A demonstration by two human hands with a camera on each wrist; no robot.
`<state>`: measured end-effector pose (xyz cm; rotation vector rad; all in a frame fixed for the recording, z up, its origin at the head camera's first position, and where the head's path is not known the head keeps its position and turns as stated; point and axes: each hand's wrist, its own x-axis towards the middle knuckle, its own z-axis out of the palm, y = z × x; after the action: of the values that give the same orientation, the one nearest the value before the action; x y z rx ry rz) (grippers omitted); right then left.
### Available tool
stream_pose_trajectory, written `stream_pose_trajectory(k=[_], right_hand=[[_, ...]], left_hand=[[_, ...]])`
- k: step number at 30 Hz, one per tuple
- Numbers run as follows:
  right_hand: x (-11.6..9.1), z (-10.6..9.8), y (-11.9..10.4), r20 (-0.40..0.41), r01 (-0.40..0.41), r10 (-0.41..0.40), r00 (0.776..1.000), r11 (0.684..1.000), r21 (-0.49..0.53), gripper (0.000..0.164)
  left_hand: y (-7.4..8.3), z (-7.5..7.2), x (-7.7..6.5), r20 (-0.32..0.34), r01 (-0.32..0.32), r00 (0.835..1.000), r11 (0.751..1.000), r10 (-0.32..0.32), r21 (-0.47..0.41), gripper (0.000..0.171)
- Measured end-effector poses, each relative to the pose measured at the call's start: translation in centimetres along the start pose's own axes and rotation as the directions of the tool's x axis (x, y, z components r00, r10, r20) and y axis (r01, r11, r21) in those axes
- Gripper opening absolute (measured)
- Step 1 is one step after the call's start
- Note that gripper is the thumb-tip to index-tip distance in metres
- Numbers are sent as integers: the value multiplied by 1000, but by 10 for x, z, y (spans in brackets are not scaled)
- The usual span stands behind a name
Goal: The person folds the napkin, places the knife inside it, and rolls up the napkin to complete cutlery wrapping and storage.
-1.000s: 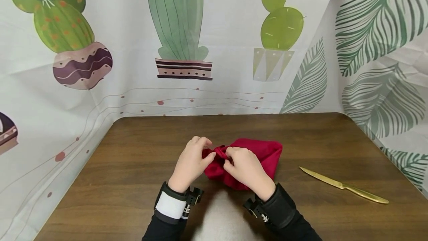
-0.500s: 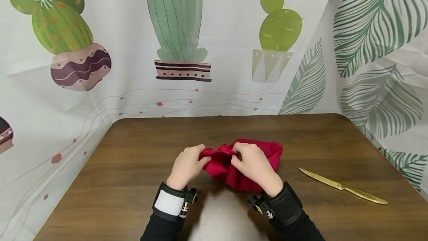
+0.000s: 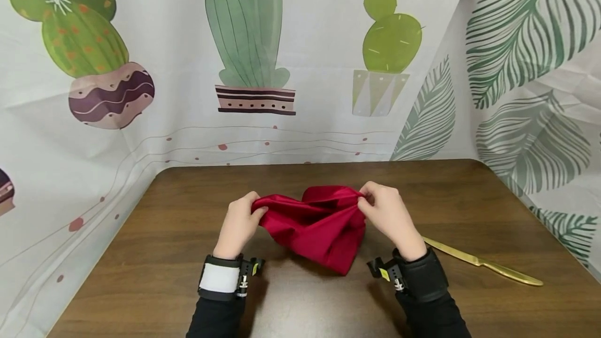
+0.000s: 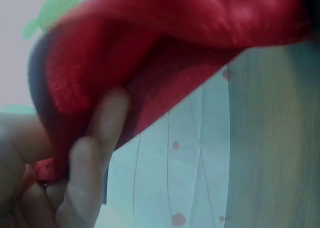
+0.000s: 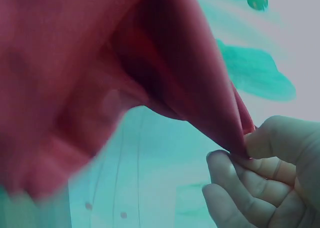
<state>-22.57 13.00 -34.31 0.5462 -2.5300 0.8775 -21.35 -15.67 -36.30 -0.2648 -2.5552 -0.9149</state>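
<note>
A dark red satiny cloth (image 3: 319,233) hangs in folds between the two hands over the middle of the table. At its left end my left hand (image 3: 237,223) pinches a gathered edge; in the left wrist view the cloth (image 4: 175,18) drapes over and around the fingers (image 4: 85,173). My right hand (image 3: 392,215) pinches the upper right corner between thumb and fingers, and the right wrist view has the cloth (image 5: 165,58) tapering to that grip. One lower corner points down toward the tabletop; whether it touches is unclear.
A gold table knife (image 3: 483,262) lies on the brown wooden table (image 3: 141,275), to the right of the right forearm. Behind the table hangs a white curtain (image 3: 319,140) printed with cacti and leaves.
My hands have moved apart, left hand leftward and right hand rightward and up. The bunched, knotted-looking cloth has spread out between them and lifted. The knife has stayed put.
</note>
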Motion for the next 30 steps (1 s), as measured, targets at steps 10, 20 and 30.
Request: stream_pose_trajectory(k=[10, 20, 30], right_hand=[[-3, -25, 16, -147, -93, 96, 984, 995, 27, 7], [-6, -40, 28, -298, -123, 119, 947, 992, 6, 7], [-8, -52, 31, -497, -241, 228, 837, 970, 39, 12]], left_hand=[[-9, -20, 0, -130, 94, 987, 996, -94, -8, 10], [-20, -32, -1, -257, 129, 958, 992, -125, -3, 9], [-23, -42, -2, -403, 108, 910, 994, -96, 7, 6]])
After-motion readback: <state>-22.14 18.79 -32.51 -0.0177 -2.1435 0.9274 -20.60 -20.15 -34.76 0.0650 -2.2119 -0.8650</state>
